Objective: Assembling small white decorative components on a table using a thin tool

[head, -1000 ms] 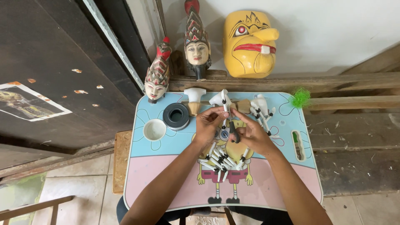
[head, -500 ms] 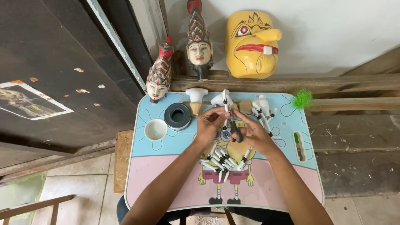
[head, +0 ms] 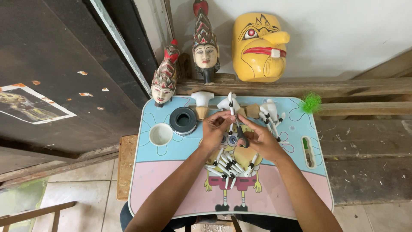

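My left hand [head: 214, 129] pinches a thin white stick-like puppet piece [head: 232, 107] with a black joint, held upright over the small table [head: 163, 180]. My right hand [head: 262, 139] holds a dark slim tool [head: 241, 138] against the lower end of that piece. Below my hands lies a pile of several white pieces with black tips [head: 227, 165]. Another cluster of white pieces [head: 271, 116] lies at the back right of the table.
A black round container [head: 183, 120] and a white cup [head: 160, 134] stand at the table's left. Behind it are a white-and-wood cone piece [head: 201, 103], two carved puppet heads [head: 163, 81] [head: 205, 49], a yellow mask [head: 257, 41] and a green tuft [head: 311, 103].
Both hands stay over the table's middle with only slight shifts; the white piece remains upright between them.
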